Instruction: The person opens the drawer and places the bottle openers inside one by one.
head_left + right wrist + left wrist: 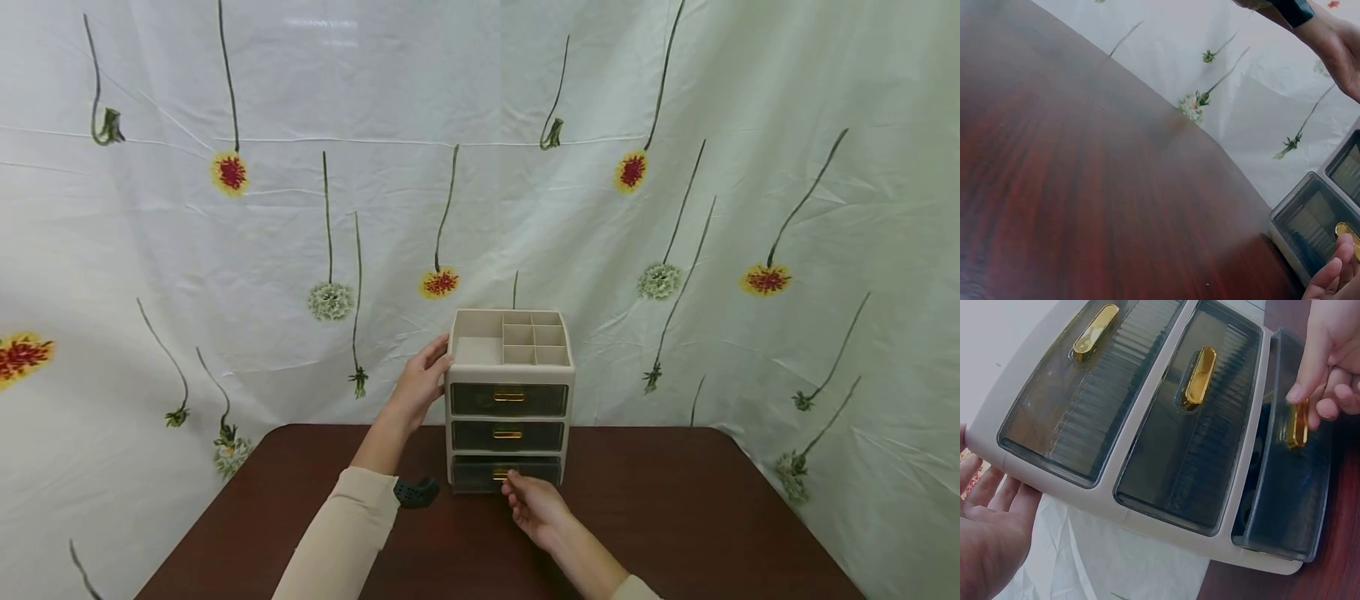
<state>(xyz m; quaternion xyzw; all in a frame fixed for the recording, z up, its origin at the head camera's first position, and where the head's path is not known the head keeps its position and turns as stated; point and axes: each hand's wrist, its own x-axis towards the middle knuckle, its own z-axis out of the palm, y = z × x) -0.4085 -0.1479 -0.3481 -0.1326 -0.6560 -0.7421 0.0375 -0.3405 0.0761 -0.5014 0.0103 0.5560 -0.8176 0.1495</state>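
A cream desktop organizer (510, 374) with three dark see-through drawers stands upright on the table, divided compartments on its top. My left hand (418, 385) rests its fingers against the organizer's upper left side. Down at the front, my right hand (542, 510) pinches the gold handle (1300, 428) of the bottom drawer (472, 475) between thumb and fingers. In the left wrist view that drawer juts a little out of the frame. The middle drawer (1169, 450) and the top drawer (1066, 412) sit closed, each with its own gold handle.
Under the organizer is a dark red-brown wooden table (652, 517). Behind it hangs a white curtain (525, 208) printed with flowers and stems, close to the table's far edge. A dark wristband (417, 492) is on the left wrist.
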